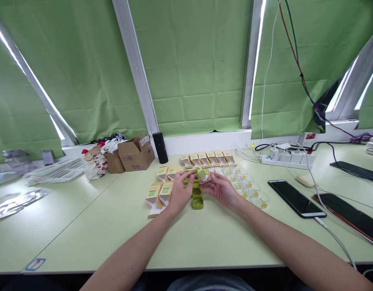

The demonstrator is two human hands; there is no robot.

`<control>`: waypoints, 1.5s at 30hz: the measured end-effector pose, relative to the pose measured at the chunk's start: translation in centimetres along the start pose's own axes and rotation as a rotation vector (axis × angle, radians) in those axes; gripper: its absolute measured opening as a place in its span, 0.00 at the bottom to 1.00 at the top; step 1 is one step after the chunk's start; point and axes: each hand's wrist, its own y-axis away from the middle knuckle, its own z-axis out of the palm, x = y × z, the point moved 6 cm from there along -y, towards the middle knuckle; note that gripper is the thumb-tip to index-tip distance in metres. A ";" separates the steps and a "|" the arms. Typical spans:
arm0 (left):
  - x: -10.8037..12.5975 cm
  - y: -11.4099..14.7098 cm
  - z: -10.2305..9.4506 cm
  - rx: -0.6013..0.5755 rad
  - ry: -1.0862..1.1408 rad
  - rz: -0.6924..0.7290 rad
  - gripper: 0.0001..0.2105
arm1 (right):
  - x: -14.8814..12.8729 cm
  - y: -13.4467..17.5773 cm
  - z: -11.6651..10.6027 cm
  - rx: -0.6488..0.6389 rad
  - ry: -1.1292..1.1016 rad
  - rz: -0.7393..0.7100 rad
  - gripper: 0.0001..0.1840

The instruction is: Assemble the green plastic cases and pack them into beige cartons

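Between my two hands is a small transparent plastic case (204,175) with green in it, raised a little above the table. My left hand (183,189) pinches its left side with thumb and fingertips. From the right, my right hand (220,188) grips the other side, fingers curled beneath. Below them stands a column of small olive-green square cups (198,203), partly hidden by my hands. Transparent plastic pieces with yellow spots (260,199) lie in rows right of my right hand. Kraft card boxes with green labels (165,191) stand beside my left hand.
More open card boxes (218,158) line up behind. A brown carton (136,152), a black cylinder (160,148) and a printed bag (96,163) stand at the back left. To the right lie a phone (297,199) on a cable and a power strip (286,159).
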 end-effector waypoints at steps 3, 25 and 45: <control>0.0 0.0 0.1 -0.002 -0.013 0.002 0.15 | -0.2 0.2 0.0 0.044 -0.032 -0.004 0.25; -1.0 -0.7 0.8 -0.048 0.271 -0.110 0.19 | -1.9 0.5 0.7 0.182 0.329 -0.349 0.36; 2.3 0.3 -0.3 -0.015 0.044 0.139 0.08 | -2.1 1.8 2.2 0.085 0.581 -0.400 0.32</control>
